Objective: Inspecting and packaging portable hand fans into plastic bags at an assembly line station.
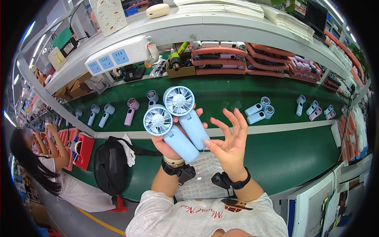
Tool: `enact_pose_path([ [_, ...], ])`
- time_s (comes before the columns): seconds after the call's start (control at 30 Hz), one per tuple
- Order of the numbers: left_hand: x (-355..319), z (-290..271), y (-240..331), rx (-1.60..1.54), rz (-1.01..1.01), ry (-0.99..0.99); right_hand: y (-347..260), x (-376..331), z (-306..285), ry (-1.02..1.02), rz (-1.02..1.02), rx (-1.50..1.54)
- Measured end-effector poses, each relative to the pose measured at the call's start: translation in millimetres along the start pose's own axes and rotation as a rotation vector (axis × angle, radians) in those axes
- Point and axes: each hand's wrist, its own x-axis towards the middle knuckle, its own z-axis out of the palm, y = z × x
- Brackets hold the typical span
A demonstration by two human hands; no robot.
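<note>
Two light-blue handheld fans are gripped together in my left hand, heads up and side by side. The nearer fan sits lower and to the left; the other fan reaches higher to its right. Fingertips of that hand show past the right fan's handle. My right hand is open, fingers spread upward, with its thumb at the lower end of the right fan's handle; whether it touches cannot be told. Both wrists carry black strapped devices.
More blue fans and a pink fan lie on the green bench. A black backpack rests at left, near a seated person. Behind are pink trays, a power strip and a shelf.
</note>
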Motion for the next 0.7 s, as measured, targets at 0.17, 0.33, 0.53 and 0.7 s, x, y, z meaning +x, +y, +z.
enact_pose_path([
  [0.17,-5,2,-1,0.066,0.016,0.036,2,0,1,0.014,-0.033,-0.044],
  [0.33,-7,1,-2,0.013,0.031,0.020,8,-10,5,0.052,-0.237,-0.331],
  [0.53,-8,5,-6,-0.062,0.042,0.000,29,-8,5,0.099,-0.580,-0.608],
  [0.7,-8,10,-4,-0.088,-0.028,0.062,24,1,-3,0.130,-0.440,-0.335],
])
